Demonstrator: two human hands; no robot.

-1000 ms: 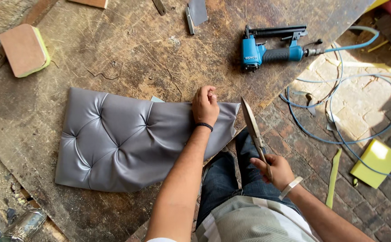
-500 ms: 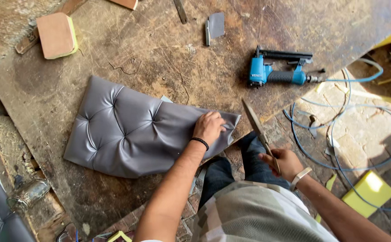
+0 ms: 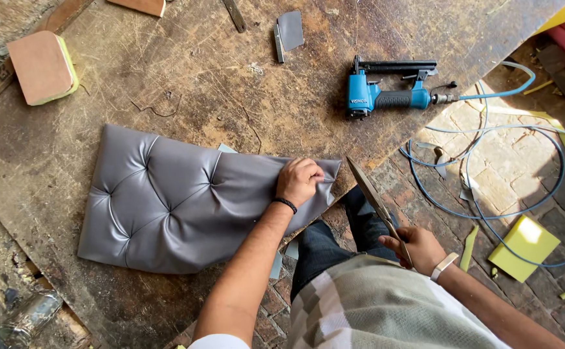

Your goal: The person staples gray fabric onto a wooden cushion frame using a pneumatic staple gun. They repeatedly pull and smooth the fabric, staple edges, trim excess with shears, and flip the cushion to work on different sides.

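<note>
One grey tufted cushion cover (image 3: pixel 172 200) lies on the workbench (image 3: pixel 166 84), reaching to its near edge. One left hand (image 3: pixel 300 181) rests on it; one right hand (image 3: pixel 418 249) holds one pair of long scissors (image 3: pixel 376 203) off the bench's near edge. One blue staple gun (image 3: pixel 386 94) lies near the right edge, with one blue air hose (image 3: pixel 489 213) coiled on the brick floor beyond it. Two foam-backed blocks show: one (image 3: pixel 42 68) near the left edge, one (image 3: pixel 141 6) cut off at the far edge. One small grey scrap (image 3: pixel 290 29) lies near the far edge. One square yellow foam piece (image 3: pixel 523 247) lies on the floor, with several yellow strips; their exact number cannot be told.
</note>
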